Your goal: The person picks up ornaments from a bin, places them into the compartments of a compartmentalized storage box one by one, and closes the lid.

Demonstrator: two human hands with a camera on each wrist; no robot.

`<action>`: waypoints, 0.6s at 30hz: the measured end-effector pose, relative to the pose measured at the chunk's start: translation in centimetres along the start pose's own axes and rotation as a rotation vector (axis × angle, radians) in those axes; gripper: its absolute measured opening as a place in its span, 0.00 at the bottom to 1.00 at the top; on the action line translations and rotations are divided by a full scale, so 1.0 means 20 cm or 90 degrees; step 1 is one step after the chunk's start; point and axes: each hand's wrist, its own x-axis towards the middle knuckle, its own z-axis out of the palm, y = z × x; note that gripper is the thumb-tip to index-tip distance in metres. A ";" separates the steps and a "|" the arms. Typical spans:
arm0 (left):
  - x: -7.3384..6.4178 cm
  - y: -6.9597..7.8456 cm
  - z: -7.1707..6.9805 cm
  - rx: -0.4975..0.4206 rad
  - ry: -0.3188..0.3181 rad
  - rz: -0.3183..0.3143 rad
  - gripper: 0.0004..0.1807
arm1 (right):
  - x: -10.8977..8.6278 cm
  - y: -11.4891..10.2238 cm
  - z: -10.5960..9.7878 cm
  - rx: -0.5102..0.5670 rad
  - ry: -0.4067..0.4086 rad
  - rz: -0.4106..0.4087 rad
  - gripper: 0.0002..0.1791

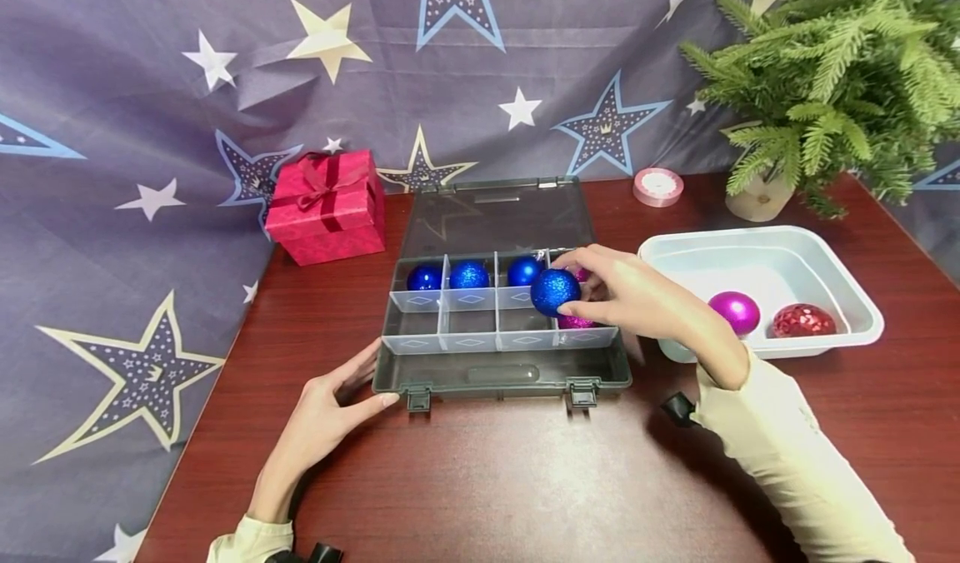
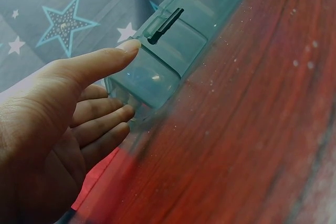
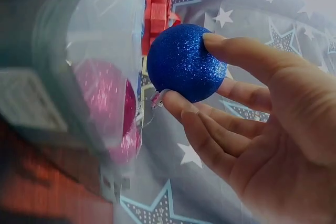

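Note:
A dark translucent divided box (image 1: 450, 373) lies on the table with its lid (image 1: 498, 213) folded back. Above its right half my right hand (image 1: 637, 296) pinches a glittery blue Christmas ball (image 1: 555, 293) between thumb and fingers, and the right wrist view shows a small hanging loop under the ball. In the back row sit three blue balls (image 1: 469, 276). Two pink balls (image 3: 102, 93) occupy the right-end compartments, partly hidden by my hand and the held ball. My left hand (image 1: 322, 413) touches the box's front left corner, thumb at the front and loosely extended fingers along the side.
To the right, a white tub (image 1: 862, 313) contains a magenta ball (image 1: 733, 312) and a red ball (image 1: 804, 321). Behind it stand a ribbon roll (image 1: 658, 187) and a small artificial fir tree (image 1: 840, 88). A red gift box (image 1: 326, 213) is at the back left, before a starry cloth.

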 end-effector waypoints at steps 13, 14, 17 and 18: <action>0.00 0.01 0.00 0.008 0.001 -0.003 0.40 | 0.07 -0.02 0.08 0.006 -0.006 -0.031 0.28; 0.00 0.01 0.00 0.008 0.001 -0.003 0.40 | 0.07 -0.02 0.08 0.001 -0.003 -0.030 0.28; 0.00 0.01 0.00 0.006 0.002 -0.003 0.40 | 0.05 -0.01 0.06 -0.005 0.005 -0.029 0.28; 0.00 0.01 0.00 0.004 0.003 -0.003 0.40 | 0.05 0.00 0.06 -0.002 0.006 -0.027 0.27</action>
